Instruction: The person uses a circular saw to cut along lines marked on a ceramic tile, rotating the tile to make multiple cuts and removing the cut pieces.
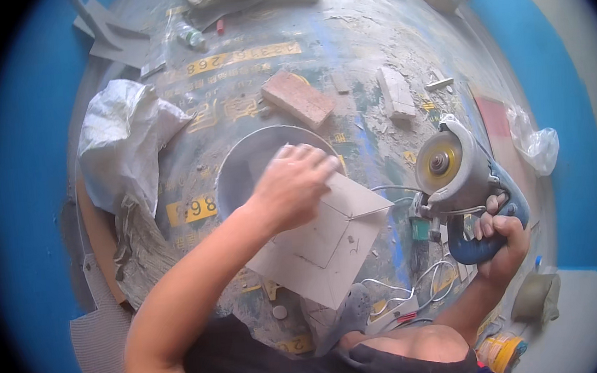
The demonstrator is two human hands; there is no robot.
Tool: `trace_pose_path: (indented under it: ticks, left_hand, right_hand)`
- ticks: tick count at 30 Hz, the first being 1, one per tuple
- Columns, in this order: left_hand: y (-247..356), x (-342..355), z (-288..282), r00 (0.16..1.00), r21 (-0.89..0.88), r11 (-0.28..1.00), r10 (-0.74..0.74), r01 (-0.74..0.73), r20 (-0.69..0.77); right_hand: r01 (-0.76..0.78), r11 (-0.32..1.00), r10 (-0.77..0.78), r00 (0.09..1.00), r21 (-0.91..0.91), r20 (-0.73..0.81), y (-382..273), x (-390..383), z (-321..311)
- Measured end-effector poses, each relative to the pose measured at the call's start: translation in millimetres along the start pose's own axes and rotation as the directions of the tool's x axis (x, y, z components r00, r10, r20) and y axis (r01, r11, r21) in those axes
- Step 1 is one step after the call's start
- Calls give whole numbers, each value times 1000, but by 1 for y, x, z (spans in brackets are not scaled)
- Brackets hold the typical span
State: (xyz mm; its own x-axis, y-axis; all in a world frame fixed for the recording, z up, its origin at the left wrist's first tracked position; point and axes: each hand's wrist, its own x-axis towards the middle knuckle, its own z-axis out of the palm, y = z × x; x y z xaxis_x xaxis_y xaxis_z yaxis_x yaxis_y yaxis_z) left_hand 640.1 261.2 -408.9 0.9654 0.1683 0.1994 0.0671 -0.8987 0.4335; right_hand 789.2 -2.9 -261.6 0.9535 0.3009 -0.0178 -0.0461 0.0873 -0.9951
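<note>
My right hand (494,237) is wrapped round the blue handle of a handheld tile cutter (486,177), held up at the right. Its round yellow-centred blade (440,162) faces left and stands clear of the tile. My left hand (295,187) bends over the far edge of a pale square tile (332,247), fingers closed and slightly blurred. Pencil lines forming an angular outline are drawn on the tile. Beneath the hand and tile is a round grey bucket (240,170), partly covered by them. What supports the tile's near side is hidden.
A reddish brick (298,98) and a whitish block (395,93) lie beyond the bucket. A white sack (120,138) slumps at the left. White cable (427,282) loops below the cutter. A shovel (112,39) is far left; a clear plastic bag (534,141) lies right.
</note>
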Motion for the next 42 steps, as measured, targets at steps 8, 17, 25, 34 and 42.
trace_pose_path:
  ticks: [8, 17, 25, 34, 42]
  left_hand:
    - [22, 78, 11, 872, -159, 980, -24, 116, 488]
    - [13, 154, -31, 954, -669, 684, -157, 291, 254]
    - [100, 108, -12, 890, -941, 221, -433, 256, 140]
    - [139, 77, 0, 817, -933, 8, -486, 360, 311]
    - [148, 77, 6, 829, -925, 84, -478, 371, 290]
  right_hand:
    - [5, 999, 1, 992, 48, -126, 2, 13, -58]
    - [-21, 992, 46, 978, 121, -205, -4, 22, -73]
    - [-8, 976, 42, 988, 216, -151, -16, 17, -62]
    - [-47, 994, 47, 999, 94, 1, -21, 16, -49]
    - [-42, 996, 39, 998, 82, 44, -28, 12, -46]
